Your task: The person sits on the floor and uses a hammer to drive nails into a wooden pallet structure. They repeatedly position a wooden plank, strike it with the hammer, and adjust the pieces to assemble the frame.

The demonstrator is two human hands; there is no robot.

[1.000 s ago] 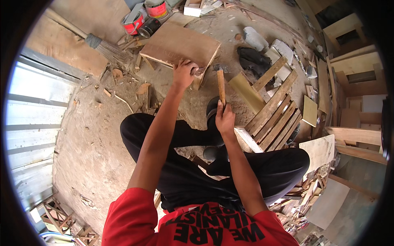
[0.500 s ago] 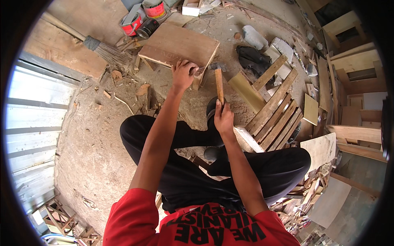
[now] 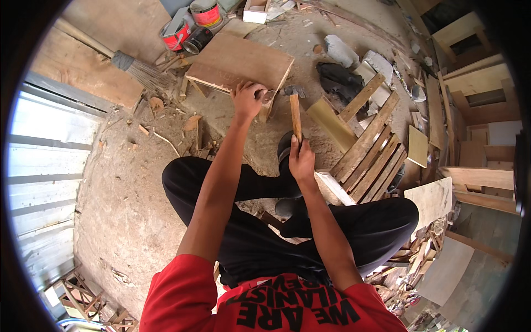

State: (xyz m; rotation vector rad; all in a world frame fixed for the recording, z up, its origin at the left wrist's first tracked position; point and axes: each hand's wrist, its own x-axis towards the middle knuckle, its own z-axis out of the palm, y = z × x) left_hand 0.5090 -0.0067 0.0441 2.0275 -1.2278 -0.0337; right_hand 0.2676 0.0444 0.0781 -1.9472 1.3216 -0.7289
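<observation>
In front of me stands a low wooden bench (image 3: 240, 61) with a flat plywood top and short legs. My left hand (image 3: 249, 100) rests at its near edge, toward the right corner. Its fingers are curled and pinched together; whatever they hold is too small to make out. My right hand (image 3: 302, 161) grips a hammer (image 3: 296, 113) by the lower end of its wooden handle. The dark metal head points away from me, just right of the bench corner, apart from the wood.
A slatted wooden piece (image 3: 370, 166) and loose boards lie to the right, near a black bag (image 3: 337, 77). Red paint cans (image 3: 207, 14) stand behind the bench, and a broom (image 3: 138, 66) leans at the left. Wood scraps litter the dusty floor (image 3: 127, 199).
Both hands and the hammer stay almost where they were. The whole view has shifted very slightly.
</observation>
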